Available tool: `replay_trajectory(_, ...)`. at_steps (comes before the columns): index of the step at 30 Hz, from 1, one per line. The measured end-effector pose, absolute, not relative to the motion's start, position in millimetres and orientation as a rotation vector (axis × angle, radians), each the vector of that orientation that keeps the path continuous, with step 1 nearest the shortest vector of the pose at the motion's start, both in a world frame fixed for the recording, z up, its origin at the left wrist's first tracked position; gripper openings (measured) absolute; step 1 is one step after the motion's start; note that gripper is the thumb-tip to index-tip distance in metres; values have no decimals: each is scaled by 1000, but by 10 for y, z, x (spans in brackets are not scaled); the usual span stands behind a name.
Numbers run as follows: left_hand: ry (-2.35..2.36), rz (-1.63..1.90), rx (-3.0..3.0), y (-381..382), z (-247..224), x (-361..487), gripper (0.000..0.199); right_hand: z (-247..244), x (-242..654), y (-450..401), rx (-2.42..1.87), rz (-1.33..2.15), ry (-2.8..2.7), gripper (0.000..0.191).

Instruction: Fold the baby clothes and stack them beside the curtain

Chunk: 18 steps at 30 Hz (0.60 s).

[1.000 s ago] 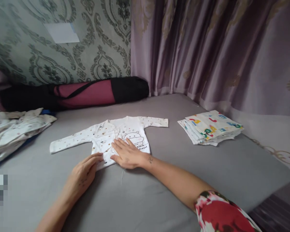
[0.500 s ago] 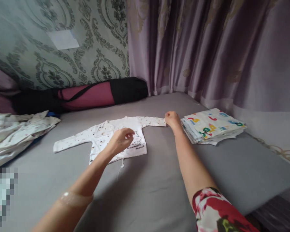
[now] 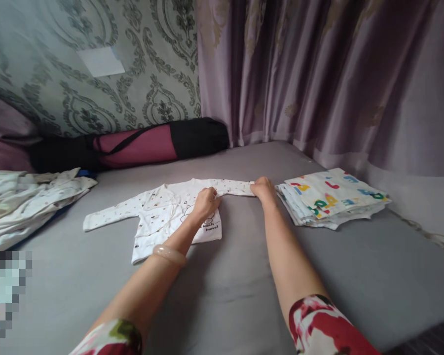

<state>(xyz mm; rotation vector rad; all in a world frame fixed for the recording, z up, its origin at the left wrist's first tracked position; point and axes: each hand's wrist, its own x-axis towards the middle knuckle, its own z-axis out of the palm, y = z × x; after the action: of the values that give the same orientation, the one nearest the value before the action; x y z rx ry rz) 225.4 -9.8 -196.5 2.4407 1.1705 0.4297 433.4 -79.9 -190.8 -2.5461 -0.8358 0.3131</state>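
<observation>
A small white baby shirt (image 3: 157, 222) with a speckled print lies spread flat on the grey bed, its sleeves stretched out to both sides. Dark lettering and a line drawing show on its front, partly covered by my left forearm. My left hand (image 3: 207, 201) is closed on the shirt where the right-side sleeve joins the body. At the far end of that sleeve, my right hand (image 3: 263, 190) pinches the cuff. Close to the right of that hand sits a stack of folded cloths (image 3: 335, 195), the top one printed with colourful letters.
Rumpled light clothes (image 3: 33, 202) lie in a heap on the left. Along the wall stretches a long black and maroon bag (image 3: 144, 145). Purple curtains (image 3: 259, 69) hang behind the bed (image 3: 244, 291). A pixelated patch covers the lower left corner.
My left hand has come down from above the shirt's front, moving right onto the sleeve's base, and has closed there. My right hand still holds the cuff. The view has shifted slightly.
</observation>
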Motion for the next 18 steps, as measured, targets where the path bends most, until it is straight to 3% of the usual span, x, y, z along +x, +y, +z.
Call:
replay_trajectory(10, 1239, 428, 1990, -119, -1832, 2251, 29, -1923, 4309, -768, -2306, 150, -843, 25)
replay_trajectory(18, 1137, 446, 2095, 69, -1928, 2232, 34, -2031, 4370, -723, -2351, 185, -889, 22)
